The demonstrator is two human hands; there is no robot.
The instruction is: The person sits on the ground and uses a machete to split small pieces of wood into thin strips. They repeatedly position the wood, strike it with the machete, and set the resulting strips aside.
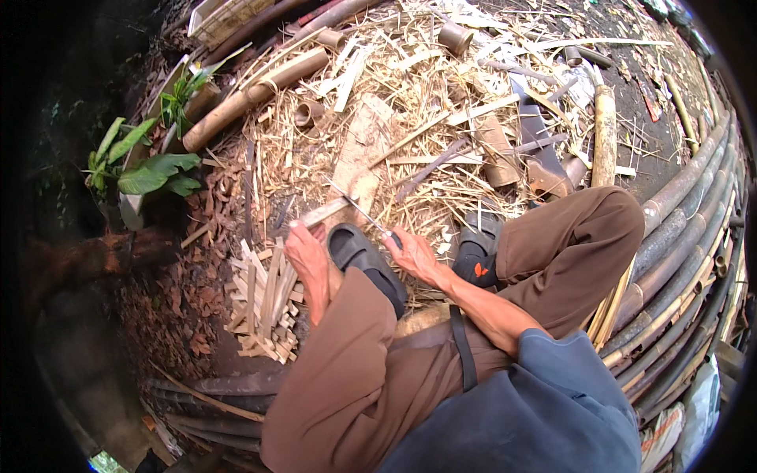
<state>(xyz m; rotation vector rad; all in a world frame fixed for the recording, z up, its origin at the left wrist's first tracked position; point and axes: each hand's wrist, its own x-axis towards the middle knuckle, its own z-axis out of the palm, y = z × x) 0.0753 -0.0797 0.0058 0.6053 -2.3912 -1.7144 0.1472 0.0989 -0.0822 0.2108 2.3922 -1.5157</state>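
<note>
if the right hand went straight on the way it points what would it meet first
The right hand, knife leading, would probably first meet the pale strip in the left hand; depth is unclear.

Leafy green plant [148,177], pale crate [229,22], dry brown leaves [177,296]

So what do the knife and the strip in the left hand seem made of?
Knife blade: thin, grey, smooth-looking, probably metal; dark handle, material unclear. Strip: pale, apparently unvarnished, likely bamboo, since hollow tubes lie nearby, though plain wood is possible.
</note>
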